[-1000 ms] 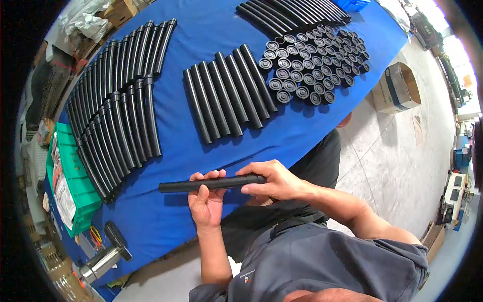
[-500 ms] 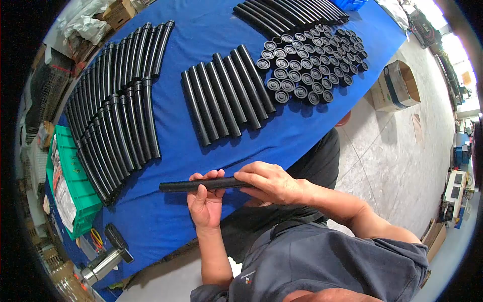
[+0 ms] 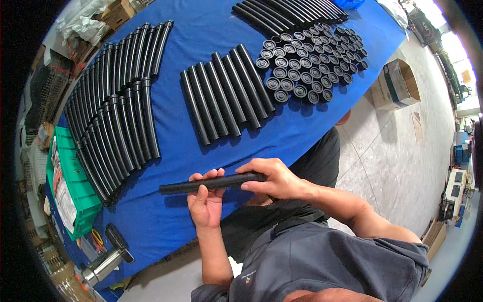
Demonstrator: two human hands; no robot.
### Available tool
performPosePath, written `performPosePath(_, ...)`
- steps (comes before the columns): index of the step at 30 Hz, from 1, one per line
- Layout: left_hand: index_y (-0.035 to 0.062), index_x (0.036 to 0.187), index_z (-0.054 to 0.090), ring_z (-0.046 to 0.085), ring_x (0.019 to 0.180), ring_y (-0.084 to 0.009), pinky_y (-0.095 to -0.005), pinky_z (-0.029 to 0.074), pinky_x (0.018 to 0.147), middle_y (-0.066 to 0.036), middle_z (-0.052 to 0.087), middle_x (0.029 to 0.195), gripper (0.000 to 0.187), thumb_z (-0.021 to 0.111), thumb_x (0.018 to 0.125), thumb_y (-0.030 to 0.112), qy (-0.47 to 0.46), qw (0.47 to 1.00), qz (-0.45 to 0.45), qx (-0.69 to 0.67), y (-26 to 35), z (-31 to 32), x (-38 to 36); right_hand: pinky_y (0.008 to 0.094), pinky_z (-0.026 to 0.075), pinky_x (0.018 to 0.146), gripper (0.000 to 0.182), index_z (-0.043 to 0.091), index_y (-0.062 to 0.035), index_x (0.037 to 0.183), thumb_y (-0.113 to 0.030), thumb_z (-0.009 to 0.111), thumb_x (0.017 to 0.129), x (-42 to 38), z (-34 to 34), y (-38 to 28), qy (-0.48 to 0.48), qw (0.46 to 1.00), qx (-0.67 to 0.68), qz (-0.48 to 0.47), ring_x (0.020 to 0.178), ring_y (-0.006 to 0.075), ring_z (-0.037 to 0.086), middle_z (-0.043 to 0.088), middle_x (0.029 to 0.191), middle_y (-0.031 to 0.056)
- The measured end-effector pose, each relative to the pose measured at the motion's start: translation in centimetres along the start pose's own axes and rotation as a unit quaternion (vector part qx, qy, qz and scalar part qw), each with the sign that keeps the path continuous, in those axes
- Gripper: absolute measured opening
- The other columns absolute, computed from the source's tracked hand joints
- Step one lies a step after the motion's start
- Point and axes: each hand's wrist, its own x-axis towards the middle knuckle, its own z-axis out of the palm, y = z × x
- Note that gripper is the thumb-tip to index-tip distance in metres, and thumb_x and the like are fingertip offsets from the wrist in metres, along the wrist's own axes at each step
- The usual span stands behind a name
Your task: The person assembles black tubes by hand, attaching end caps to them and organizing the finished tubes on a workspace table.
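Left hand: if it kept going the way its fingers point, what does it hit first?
The left hand points up-table; past the tube it grips, likely bare blue cloth, then the straight tubes. Depth unclear.

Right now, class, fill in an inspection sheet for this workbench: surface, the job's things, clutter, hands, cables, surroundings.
Surface: blue table cover, flat.
Job's things: one black tube held level above the near table edge; row of straight tubes; curved tubes at left; round black caps grouped at right.
Clutter: green crate and a metal tool at the left end.
Hands: left hand grips the tube's middle; right hand closes on its right end.
Cables: nothing seen.
Surroundings: cardboard box on the tiled floor.
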Motion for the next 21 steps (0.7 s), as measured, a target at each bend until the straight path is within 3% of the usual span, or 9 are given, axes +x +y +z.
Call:
performPosePath(1,0.0047,0.125,0.053,0.058,0.126,-0.0402,-0.0544,0.053,0.103,-0.024,0.062,0.128,0.028,0.061,0.099,0.01,0.001,1.0,0.001,0.009,0.0,0.1,0.1,0.0441,0.056,0.079,0.043,0.06,0.0009,0.123,-0.016,0.076,0.086,0.0,0.5,1.0,0.05,0.99,-0.037,-0.124,0.095,0.0358,0.066,0.065,0.107,0.0197)
performPosePath(4,0.0048,0.125,0.053,0.057,0.126,-0.0403,-0.0547,0.052,0.104,-0.024,0.063,0.127,0.028,0.061,0.099,0.01,-0.005,1.0,-0.01,-0.009,0.3,0.0,0.0,0.044,0.055,0.079,0.039,0.063,0.002,0.119,-0.017,0.075,0.087,0.0,1.4,1.2,0.066,0.964,-0.151,-0.21,0.095,0.0357,0.066,0.066,0.104,0.0205)
performPosePath(8,0.0046,0.124,0.054,0.057,0.127,-0.0406,-0.0549,0.052,0.104,-0.024,0.063,0.127,0.026,0.061,0.099,0.01,-0.017,1.0,-0.001,-0.005,0.2,-0.2,0.0,0.0447,0.056,0.081,0.039,0.061,0.0015,0.12,-0.01,0.075,0.085,0.0,0.0,-0.2,0.025,0.998,-0.012,-0.065,0.097,0.0373,0.065,0.065,0.105,0.019)
performPosePath(9,0.0046,0.124,0.055,0.057,0.127,-0.0406,-0.0549,0.052,0.104,-0.024,0.063,0.127,0.026,0.061,0.099,0.01,-0.013,1.0,0.002,0.0,0.1,-0.2,0.0,0.0439,0.055,0.082,0.04,0.06,0.0008,0.12,-0.011,0.076,0.085,0.0,-0.3,-0.6,-0.017,0.999,0.028,0.034,0.098,0.0376,0.065,0.064,0.105,0.0184)
performPosePath(13,0.0053,0.123,0.054,0.057,0.126,-0.0424,-0.0553,0.053,0.103,-0.026,0.063,0.125,0.028,0.063,0.097,0.005,0.015,1.0,-0.011,-0.019,0.3,0.4,0.1,0.0431,0.055,0.083,0.042,0.061,-0.0001,0.118,-0.02,0.077,0.085,0.0,0.8,1.2,0.07,0.976,-0.103,-0.176,0.098,0.0371,0.065,0.065,0.103,0.0184)
performPosePath(16,0.0042,0.124,0.055,0.057,0.126,-0.0408,-0.0552,0.052,0.104,-0.024,0.062,0.128,0.027,0.062,0.099,0.01,-0.014,1.0,-0.009,-0.011,0.2,-0.3,0.0,0.0427,0.055,0.083,0.04,0.062,0.0003,0.117,-0.019,0.077,0.085,-0.1,0.2,0.0,0.051,0.991,-0.051,-0.115,0.098,0.0367,0.065,0.065,0.104,0.0188)
performPosePath(17,0.0042,0.124,0.055,0.057,0.127,-0.0409,-0.0553,0.052,0.104,-0.024,0.062,0.128,0.027,0.061,0.099,0.01,-0.015,1.0,-0.008,-0.009,0.2,-0.3,0.0,0.0389,0.054,0.082,0.039,0.064,0.0009,0.117,-0.017,0.078,0.086,0.0,0.0,-0.1,0.051,0.993,-0.033,-0.102,0.095,0.0307,0.068,0.068,0.104,0.0168)
performPosePath(20,0.0041,0.125,0.055,0.056,0.127,-0.0412,-0.0556,0.052,0.104,-0.024,0.062,0.129,0.027,0.061,0.099,0.009,-0.018,1.0,-0.004,-0.004,0.2,-0.2,0.1,0.0371,0.054,0.082,0.038,0.065,0.0019,0.116,-0.017,0.079,0.085,0.2,0.1,0.0,0.056,0.996,-0.004,-0.064,0.093,0.0284,0.069,0.07,0.101,0.0161)
performPosePath(21,0.0041,0.125,0.055,0.056,0.128,-0.0414,-0.0556,0.052,0.104,-0.024,0.062,0.129,0.027,0.061,0.099,0.009,-0.02,1.0,-0.001,-0.004,0.2,-0.2,0.0,0.0352,0.054,0.079,0.037,0.066,0.0018,0.115,-0.015,0.079,0.085,-0.1,0.0,-0.9,0.025,0.99,0.109,0.088,0.094,0.0263,0.069,0.07,0.101,0.0154)
